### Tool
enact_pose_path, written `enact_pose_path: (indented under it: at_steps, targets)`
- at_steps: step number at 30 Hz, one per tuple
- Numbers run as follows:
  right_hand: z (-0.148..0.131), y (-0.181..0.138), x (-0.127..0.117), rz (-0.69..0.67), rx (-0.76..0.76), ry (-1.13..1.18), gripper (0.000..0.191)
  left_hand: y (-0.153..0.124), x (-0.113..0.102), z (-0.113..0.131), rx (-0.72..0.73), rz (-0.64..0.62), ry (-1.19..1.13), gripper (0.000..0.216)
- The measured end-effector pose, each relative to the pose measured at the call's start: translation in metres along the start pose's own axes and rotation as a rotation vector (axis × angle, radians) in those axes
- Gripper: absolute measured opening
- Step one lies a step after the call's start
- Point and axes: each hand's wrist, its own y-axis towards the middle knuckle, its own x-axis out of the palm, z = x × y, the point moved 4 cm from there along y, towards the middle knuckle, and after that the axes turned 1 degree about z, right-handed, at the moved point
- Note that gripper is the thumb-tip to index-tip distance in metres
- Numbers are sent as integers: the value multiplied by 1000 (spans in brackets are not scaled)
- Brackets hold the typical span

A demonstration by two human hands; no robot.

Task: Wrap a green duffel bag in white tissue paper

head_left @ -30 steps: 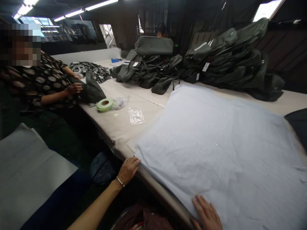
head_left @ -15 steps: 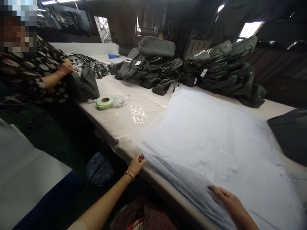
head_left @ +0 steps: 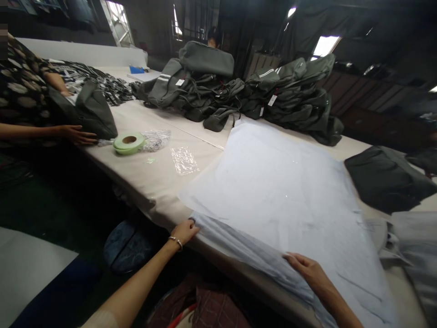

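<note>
White sheets (head_left: 273, 177), near edge newly lifted, layers apparently separating; right hand (head_left: 305, 266) pinches that edge; left hand (head_left: 185, 231), the left corner

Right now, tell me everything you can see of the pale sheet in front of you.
The sheet is bluish white, thin and slightly see-through, like plastic film, apparently in layers. It lies spread on the table, faintly wrinkled, its near side greyer and creased. The left hand pinches it by the near-left corner; the right hand pinches its near edge.
</note>
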Motion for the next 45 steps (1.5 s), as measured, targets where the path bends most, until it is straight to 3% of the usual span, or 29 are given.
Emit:
enact_pose_path:
  at_steps: [4,8,12,15,17,20,23,27,32,35,38,41,43,45]
  targets:
    - [15,-9,22,-94,-80,-59,51,-16,-3,3,91,115,237,17]
    - [17,-13,35,-22,-86,-48,49,-34,4,35,369,187,371,24]
    - [3,-8,27,14,-77,-26,55,-39,46,73,781,28,392,42]
    - [-3,-3,13,22,-60,2,56,-34,87,79,965,-117,483,76]
    - [-4,-1,4,28,-54,20,57,-27,105,72,975,-174,580,93]
    - [-4,1,-5,44,-52,37,55,-19,111,62,998,-196,616,96]
    - [-4,2,-10,74,-62,41,52,-17,109,69,1040,-178,564,83]
    - [-4,1,-15,139,-75,10,50,-25,123,100,1089,-150,547,76]
    - [0,-4,-16,216,-104,-77,48,-44,139,125,1147,-200,545,34]
    - [3,-8,-12,336,-152,-150,42,-47,134,127,1149,-216,542,34]
    - [1,-19,3,524,-229,-259,39,-46,129,127,1115,-214,538,53]
    - [-12,-40,41,651,-515,-411,30,-44,130,125,1038,-199,537,54]
    - [-20,-51,78,531,-730,-450,20,-42,132,123,989,-206,545,37]
    - [-23,-53,113,349,-811,-432,19,-38,133,122,944,-219,565,21]
